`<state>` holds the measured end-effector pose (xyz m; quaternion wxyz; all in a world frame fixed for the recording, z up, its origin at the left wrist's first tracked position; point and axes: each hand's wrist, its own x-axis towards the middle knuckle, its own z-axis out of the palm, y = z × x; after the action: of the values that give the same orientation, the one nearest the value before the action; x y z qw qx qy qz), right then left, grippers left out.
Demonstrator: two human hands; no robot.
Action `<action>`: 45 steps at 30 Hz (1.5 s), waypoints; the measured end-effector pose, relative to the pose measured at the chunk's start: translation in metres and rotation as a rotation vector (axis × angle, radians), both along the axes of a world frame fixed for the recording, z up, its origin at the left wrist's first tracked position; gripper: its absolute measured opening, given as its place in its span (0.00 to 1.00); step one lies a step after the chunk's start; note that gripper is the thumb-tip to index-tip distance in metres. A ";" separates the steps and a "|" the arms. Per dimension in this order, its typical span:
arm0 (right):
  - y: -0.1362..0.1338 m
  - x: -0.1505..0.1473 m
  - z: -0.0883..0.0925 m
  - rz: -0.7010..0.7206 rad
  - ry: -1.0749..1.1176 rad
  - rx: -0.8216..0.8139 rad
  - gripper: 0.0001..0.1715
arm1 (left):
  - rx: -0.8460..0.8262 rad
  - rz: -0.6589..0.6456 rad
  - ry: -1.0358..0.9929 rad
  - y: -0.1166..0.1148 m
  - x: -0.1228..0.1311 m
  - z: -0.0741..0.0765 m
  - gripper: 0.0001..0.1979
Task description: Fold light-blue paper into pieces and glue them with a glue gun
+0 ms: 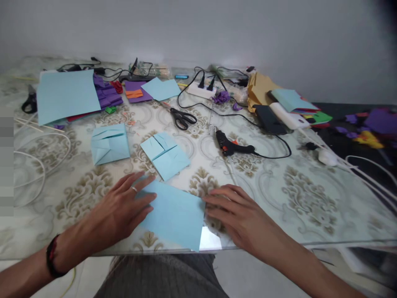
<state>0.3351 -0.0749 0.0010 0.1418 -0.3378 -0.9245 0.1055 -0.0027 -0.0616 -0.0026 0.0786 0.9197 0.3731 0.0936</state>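
A light blue sheet of paper point(176, 213) lies flat near the table's front edge, one corner reaching that edge. My left hand point(125, 203), with a ring and a dark bracelet, rests on its left side, fingers spread. At the right edge of the sheet is my right hand point(231, 209), fingers stretched out and slightly blurred; whether it touches the paper I cannot tell. Just beyond lie two folded light blue papers, one on the left point(110, 144) and one in the middle point(165, 156), both with creased flaps.
Black scissors point(182, 118) and a black glue gun point(232, 145) lie farther back. A white power strip point(201, 90) with plugged cords stands near the wall. A large blue sheet point(66, 97) covers coloured papers at left. White cables point(338, 159) cross the right side.
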 end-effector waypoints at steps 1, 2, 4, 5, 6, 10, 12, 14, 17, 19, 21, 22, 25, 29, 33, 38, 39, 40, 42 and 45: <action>0.005 -0.007 0.001 -0.016 0.006 -0.021 0.14 | -0.002 0.012 -0.007 0.003 0.004 0.003 0.11; 0.011 -0.016 0.001 -0.032 -0.001 -0.045 0.12 | 0.008 0.019 -0.005 0.005 0.009 0.005 0.09; 0.020 -0.035 0.001 -0.128 -0.031 -0.088 0.06 | 0.020 0.038 0.024 0.009 0.018 0.008 0.05; 0.025 -0.044 0.000 -0.163 -0.052 -0.109 0.06 | 0.013 0.049 0.042 0.011 0.023 0.009 0.04; 0.029 -0.053 -0.001 -0.165 -0.071 -0.126 0.08 | 0.001 0.054 0.042 0.012 0.027 0.010 0.05; 0.045 -0.076 -0.004 -0.146 -0.067 -0.183 0.13 | -0.084 0.088 0.009 0.014 0.037 0.012 0.19; 0.052 -0.078 -0.005 -0.116 -0.050 -0.226 0.09 | -0.121 0.112 0.014 0.017 0.038 0.011 0.21; 0.057 -0.078 -0.006 -0.088 -0.030 -0.248 0.05 | -0.122 0.134 0.011 0.020 0.039 0.010 0.19; 0.060 -0.078 -0.003 -0.062 0.002 -0.245 0.05 | -0.124 0.133 -0.037 0.024 0.040 0.008 0.06; 0.060 -0.080 0.002 -0.061 0.031 -0.245 0.05 | -0.159 0.113 -0.088 0.027 0.040 0.009 0.08; 0.061 -0.082 0.009 -0.070 0.083 -0.273 0.04 | -0.202 0.110 -0.142 0.030 0.039 0.014 0.08; 0.062 -0.083 0.012 -0.078 0.115 -0.300 0.03 | -0.226 0.119 -0.167 0.033 0.038 0.017 0.08; 0.067 -0.083 0.021 -0.094 0.203 -0.368 0.03 | -0.285 0.145 -0.230 0.041 0.037 0.028 0.08; 0.075 -0.077 0.027 -0.088 0.229 -0.388 0.06 | -0.303 0.124 -0.313 0.045 0.038 0.032 0.08; 0.079 -0.070 0.026 -0.062 0.226 -0.380 0.09 | -0.278 0.122 -0.359 0.043 0.040 0.028 0.09; 0.094 -0.049 0.021 -0.099 0.255 -0.419 0.10 | -0.294 0.186 -0.372 0.052 0.028 0.025 0.08; 0.099 -0.041 0.021 -0.108 0.267 -0.462 0.09 | -0.304 0.206 -0.378 0.055 0.024 0.024 0.08; 0.105 -0.033 0.022 -0.134 0.292 -0.497 0.08 | -0.317 0.233 -0.378 0.058 0.020 0.024 0.08; 0.116 -0.018 0.024 -0.162 0.297 -0.562 0.06 | -0.337 0.287 -0.374 0.064 0.015 0.024 0.09; 0.122 -0.009 0.027 -0.262 0.334 -0.479 0.04 | -0.347 0.323 -0.358 0.066 0.013 0.023 0.09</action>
<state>0.3256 0.0474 0.0276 0.2205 -0.4558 -0.7859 0.3549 0.0103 0.0045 0.0203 0.2832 0.7902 0.5052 0.2002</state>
